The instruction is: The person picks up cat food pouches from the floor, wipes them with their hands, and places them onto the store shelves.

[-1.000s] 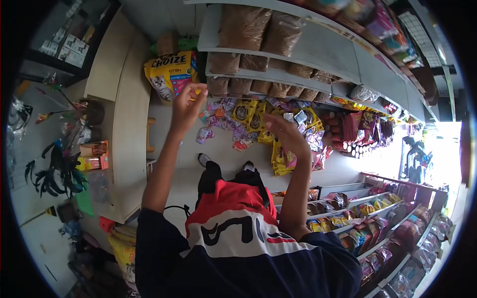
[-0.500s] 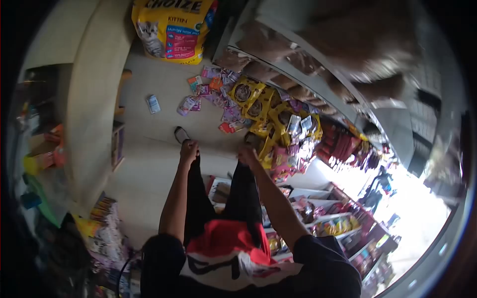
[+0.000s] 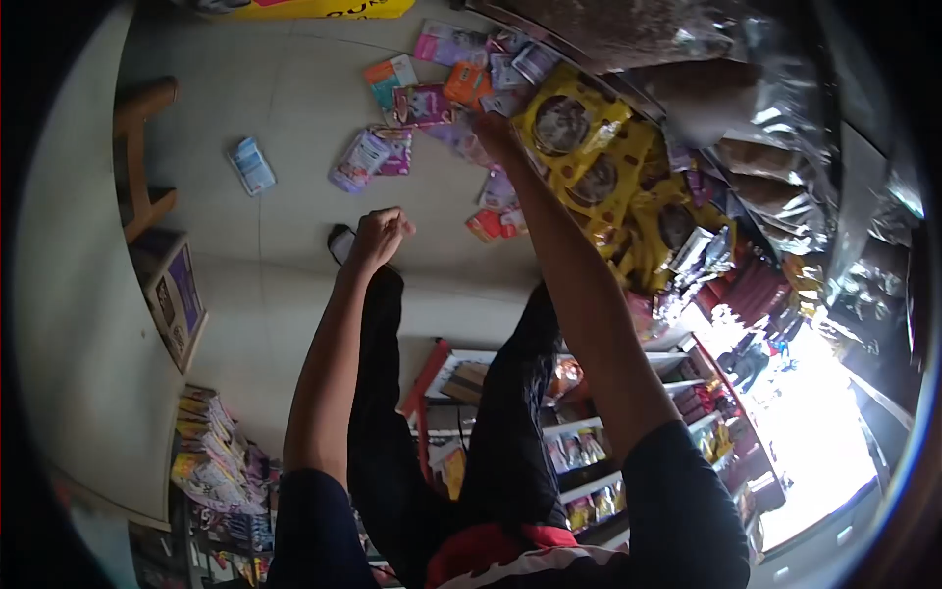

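Over the floor, beside a dark shoe (image 3: 341,243), my left hand (image 3: 381,239) hangs with its fingers curled in and nothing visible in them. My right hand (image 3: 498,137) reaches forward over the pile of small pouches, close to the large yellow bags (image 3: 561,126); its fingers are blurred, and I cannot make out whether they touch anything. Ahead of it lie an orange pouch (image 3: 467,84) and a purple-pink pouch (image 3: 424,104). A lilac pouch (image 3: 361,162) sits between my two hands' reach, and a red-orange pouch (image 3: 484,225) lies below my right hand.
A lone blue-white pouch (image 3: 253,166) lies on the floor at left, near a wooden leg (image 3: 147,157). Clear bags of brown goods (image 3: 677,103) line the right side. Racks of packets (image 3: 579,450) stand behind my legs, and stacked packets (image 3: 221,461) at lower left.
The view has moved closer to the floor. My right hand has gone forward and across to the pouches and yellow bags. My left hand has shifted slightly forward, still curled.
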`<action>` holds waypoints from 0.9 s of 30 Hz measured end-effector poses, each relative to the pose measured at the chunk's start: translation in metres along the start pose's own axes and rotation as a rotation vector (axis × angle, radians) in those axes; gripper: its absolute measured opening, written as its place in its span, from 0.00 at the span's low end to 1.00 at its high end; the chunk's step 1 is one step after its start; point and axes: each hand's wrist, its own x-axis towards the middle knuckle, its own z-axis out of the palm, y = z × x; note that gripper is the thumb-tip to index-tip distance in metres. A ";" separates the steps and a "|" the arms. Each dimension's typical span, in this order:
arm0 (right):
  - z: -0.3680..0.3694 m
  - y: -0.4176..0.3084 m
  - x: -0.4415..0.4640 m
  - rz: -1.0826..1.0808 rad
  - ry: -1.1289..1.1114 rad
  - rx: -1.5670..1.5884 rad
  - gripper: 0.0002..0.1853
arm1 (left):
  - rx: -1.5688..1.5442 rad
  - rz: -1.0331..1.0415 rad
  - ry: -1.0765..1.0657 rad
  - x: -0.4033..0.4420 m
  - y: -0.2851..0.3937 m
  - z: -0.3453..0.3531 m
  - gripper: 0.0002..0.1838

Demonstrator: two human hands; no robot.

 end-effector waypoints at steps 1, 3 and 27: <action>0.010 0.018 0.026 -0.259 0.207 -0.324 0.17 | -0.096 -0.019 0.070 0.011 0.003 -0.014 0.10; 0.032 0.052 0.061 -0.748 0.631 -0.974 0.21 | -0.177 -0.047 0.129 0.022 -0.008 -0.034 0.10; 0.084 0.106 0.050 -0.133 0.620 -0.716 0.24 | -0.139 0.051 0.054 -0.001 0.009 0.011 0.12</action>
